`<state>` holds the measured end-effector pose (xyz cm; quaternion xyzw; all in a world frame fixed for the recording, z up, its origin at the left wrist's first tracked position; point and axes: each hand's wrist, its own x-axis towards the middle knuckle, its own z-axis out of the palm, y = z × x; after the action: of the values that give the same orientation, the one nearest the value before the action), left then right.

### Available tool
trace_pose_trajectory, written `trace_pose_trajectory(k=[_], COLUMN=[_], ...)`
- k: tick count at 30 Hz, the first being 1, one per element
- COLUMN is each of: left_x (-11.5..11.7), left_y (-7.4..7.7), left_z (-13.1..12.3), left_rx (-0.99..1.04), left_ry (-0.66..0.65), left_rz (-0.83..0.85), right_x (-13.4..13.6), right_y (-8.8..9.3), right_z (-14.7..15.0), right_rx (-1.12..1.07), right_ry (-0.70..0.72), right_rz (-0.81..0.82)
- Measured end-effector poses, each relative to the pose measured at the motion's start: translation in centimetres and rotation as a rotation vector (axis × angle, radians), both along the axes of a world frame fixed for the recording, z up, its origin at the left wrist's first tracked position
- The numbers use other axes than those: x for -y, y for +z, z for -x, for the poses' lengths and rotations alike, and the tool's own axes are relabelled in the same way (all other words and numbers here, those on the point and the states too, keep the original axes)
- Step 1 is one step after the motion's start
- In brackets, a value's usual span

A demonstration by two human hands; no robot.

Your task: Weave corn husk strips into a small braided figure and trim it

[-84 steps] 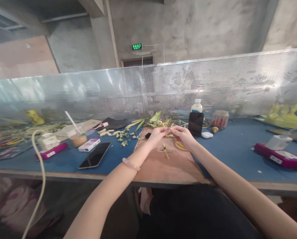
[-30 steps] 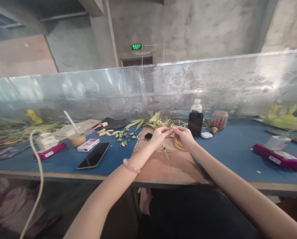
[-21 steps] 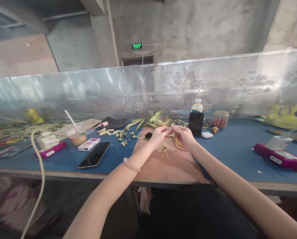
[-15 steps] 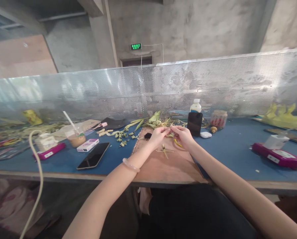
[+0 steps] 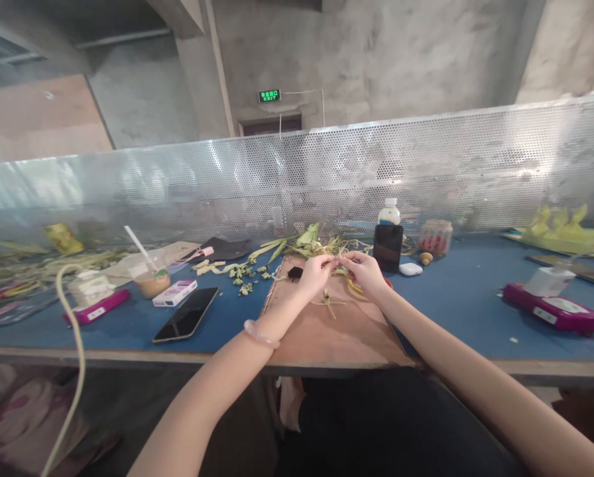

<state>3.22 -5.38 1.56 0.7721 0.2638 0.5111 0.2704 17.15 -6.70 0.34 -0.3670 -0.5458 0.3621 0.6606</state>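
A concrete wall (image 5: 366, 59) fills the back of your view, a perforated metal screen (image 5: 347, 165) runs across below it, then comes the blue tabletop (image 5: 456, 311), and here's your wooden board (image 5: 339, 341) on it. Both your arms reach in, angled towards each other over the board. Left hand (image 5: 317, 275) and right hand (image 5: 366, 273) meet nearly tip to tip, fingers closed into a pinch; what's between them is too small to make out. Just beyond lies your pile of leaf strips (image 5: 314, 242), and there, on the board just below your hands, the little knotted strip piece (image 5: 329, 305), where it was half a second ago. And what's new? A red sliver (image 5: 388, 283) now peeks out beside your right wrist!
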Motion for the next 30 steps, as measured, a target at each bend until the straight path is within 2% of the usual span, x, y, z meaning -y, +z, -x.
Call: trace_pose_trajectory(k=[7, 10, 17, 30], left_x=[0.11, 0.16, 0.06, 0.30], left_y=[-0.20, -0.18, -0.13, 0.31], left_z=[-0.71, -0.83, -0.48, -0.26], left_rx=[0.004, 0.004, 0.019, -0.007], left_ry=[0.044, 0.017, -0.054, -0.184], left_rz=[-0.025, -0.007, 0.056, 0.120], right_x=[-0.47, -0.35, 0.25, 0.02], right_y=[-0.43, -0.35, 0.12, 0.17], right_z=[-0.07, 0.04, 0.08, -0.32], right_rx=[-0.027, -0.068, -0.147, -0.223], right_ry=[0.027, 0.051, 0.203, 0.256], right_rz=[-0.005, 0.003, 0.055, 0.126])
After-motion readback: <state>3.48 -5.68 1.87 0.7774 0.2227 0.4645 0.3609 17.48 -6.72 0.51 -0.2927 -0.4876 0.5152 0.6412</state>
